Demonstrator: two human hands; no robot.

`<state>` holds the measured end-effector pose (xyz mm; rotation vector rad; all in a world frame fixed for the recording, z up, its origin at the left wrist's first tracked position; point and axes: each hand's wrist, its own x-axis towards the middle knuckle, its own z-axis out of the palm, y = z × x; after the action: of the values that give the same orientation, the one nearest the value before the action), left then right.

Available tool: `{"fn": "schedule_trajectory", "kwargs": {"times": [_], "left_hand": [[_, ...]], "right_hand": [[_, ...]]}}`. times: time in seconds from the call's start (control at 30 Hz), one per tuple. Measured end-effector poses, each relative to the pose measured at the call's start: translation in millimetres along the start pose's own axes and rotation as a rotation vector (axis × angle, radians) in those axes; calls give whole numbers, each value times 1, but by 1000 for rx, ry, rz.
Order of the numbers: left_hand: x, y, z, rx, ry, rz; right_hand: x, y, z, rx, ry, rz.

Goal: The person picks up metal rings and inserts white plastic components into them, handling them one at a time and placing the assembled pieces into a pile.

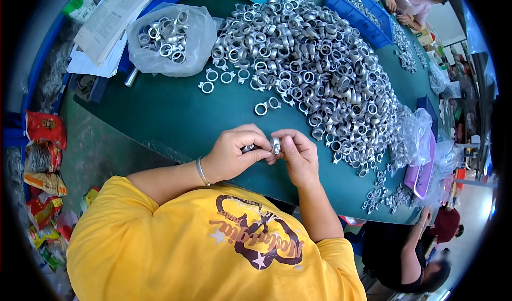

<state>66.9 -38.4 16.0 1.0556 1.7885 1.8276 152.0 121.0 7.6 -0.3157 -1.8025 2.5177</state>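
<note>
My right hand (300, 157) pinches a small silver metal ring (276, 145) between thumb and fingers, just above the near part of the table. Close on its left, my left hand (234, 150), with a bangle at the wrist, has its fingers curled and their tips up against the ring. A small dark piece (248, 148) shows inside the left hand's curl; its kind cannot be made out. Beyond my hands lies a big heap of similar metal rings (314, 61) with small lugs. Two loose rings (261, 109) lie nearest to my hands.
A clear plastic bag (141, 61) of rings stands at the far left beside stacked papers (120, 21). Blue baskets (386, 37) and a purple tray (426, 167) are around the green table (160, 103). Other people sit at the far right and near right.
</note>
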Motion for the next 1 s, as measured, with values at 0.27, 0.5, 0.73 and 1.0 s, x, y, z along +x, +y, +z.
{"fn": "schedule_trajectory", "kwargs": {"times": [0.27,0.5,0.73,1.0], "left_hand": [[-4,-7,1,-9,159,-148],[-5,-8,-2,-208,187,-353],[-5,-3,-10,-386,182,-570],[-2,-9,-5,-244,94,-250]], "right_hand": [[5,-5,0,338,21,-201],[56,-14,-5,-897,252,-98],[49,-2,-11,-743,6,-216],[19,-3,1,-698,-49,-541]]}}
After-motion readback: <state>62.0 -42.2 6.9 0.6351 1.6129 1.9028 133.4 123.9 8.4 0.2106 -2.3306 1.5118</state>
